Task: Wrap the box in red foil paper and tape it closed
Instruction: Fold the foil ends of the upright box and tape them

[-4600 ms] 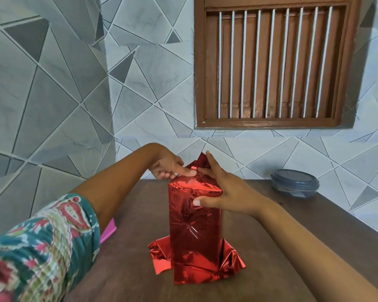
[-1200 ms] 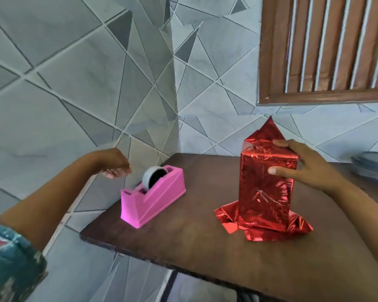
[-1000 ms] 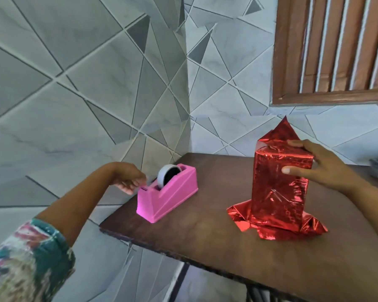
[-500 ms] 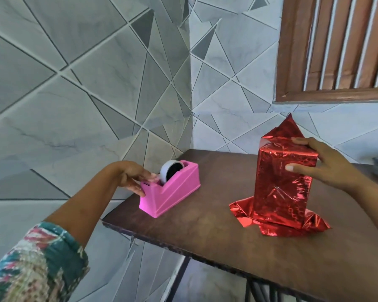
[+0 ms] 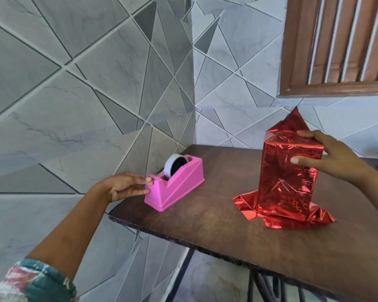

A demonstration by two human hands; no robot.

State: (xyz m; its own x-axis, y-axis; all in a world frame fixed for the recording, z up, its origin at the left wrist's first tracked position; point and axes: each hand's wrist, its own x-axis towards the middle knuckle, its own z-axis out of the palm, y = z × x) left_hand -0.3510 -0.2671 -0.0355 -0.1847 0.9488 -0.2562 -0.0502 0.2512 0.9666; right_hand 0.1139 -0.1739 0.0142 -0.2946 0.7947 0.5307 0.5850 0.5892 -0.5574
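Box (image 5: 289, 171): stands upright at the right of centre of the frame, on the brown table (image 5: 216, 232); covered in red foil paper (image 5: 279, 212).
Foil, top end: one triangular flap (image 5: 294, 122) sticks up unfolded behind the top face.
Foil, bottom end: loose paper is splayed out flat on the table around the base, on both sides.
Right hand (image 5: 334, 159): enters from the right edge; clamped on the upper part of the box, thumb on the near face, fingers (image 5: 306, 134) laid over the top edge.
Left hand (image 5: 123, 188): at centre left of the frame; fingertips pinched together at the cutter end of the tape dispenser (image 5: 175, 189). Whether tape is caught between them cannot be told.
Tape dispenser: pink, near the left edge of the table, well apart from the box; a white tape roll (image 5: 174, 165) sits upright in its cradle.
Sleeve (image 5: 33, 284): patterned cloth, lower left corner.
Surroundings: grey tiled wall (image 5: 74, 83) across the left and centre; brown slatted window shutter (image 5: 340, 42) at the upper right.
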